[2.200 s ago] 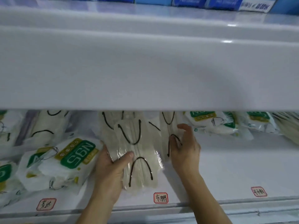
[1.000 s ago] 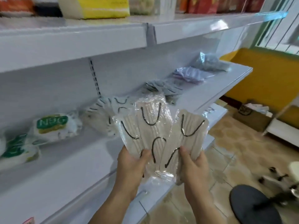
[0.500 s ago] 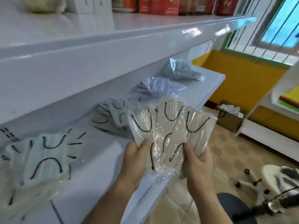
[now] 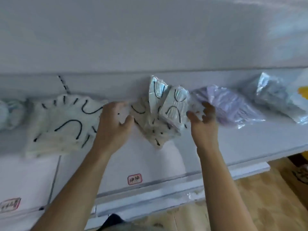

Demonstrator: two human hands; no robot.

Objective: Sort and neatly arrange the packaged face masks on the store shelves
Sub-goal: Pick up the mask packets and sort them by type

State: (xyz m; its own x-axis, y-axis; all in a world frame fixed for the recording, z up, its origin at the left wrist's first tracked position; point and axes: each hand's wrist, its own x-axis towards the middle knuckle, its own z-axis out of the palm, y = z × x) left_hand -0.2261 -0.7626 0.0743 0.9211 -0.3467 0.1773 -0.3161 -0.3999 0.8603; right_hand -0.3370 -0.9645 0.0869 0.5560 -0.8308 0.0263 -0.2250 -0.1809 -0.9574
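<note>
Right now the beige mask packets (image 4: 156,129) lie fanned on the white shelf (image 4: 166,164), between a spread of pale packets with black ear loops (image 4: 63,124) on the left and a lilac pile (image 4: 228,104) on the right. Further right sits a bluish-grey pile (image 4: 275,95). Two clear-wrapped packets (image 4: 171,104) stand tilted on top of the beige fan, leaning toward the back panel.

The left hand (image 4: 113,124) rests at the fan's left edge, its thumb touching the packets and its fingers (image 4: 115,105) reaching over the top. Motion blur makes it hard to say whether they pinch anything or merely press. The right hand (image 4: 203,124) hovers just beside the fan's right edge, fingers loosely spread and, as far as the blur lets me judge, holding nothing.

The step in hand looks like squaring this group into one tidy stack. To do it well, I would bring both palms in from the sides together, so the slippery film sleeves slide into line rather than skating apart. The tilted pair should be laid flat first, or they will likely topple backward. Keeping the stack centred above the red-bordered label (image 4: 134,179) on the shelf front, and apart from the lilac pile, would keep the sorts separate.
</note>
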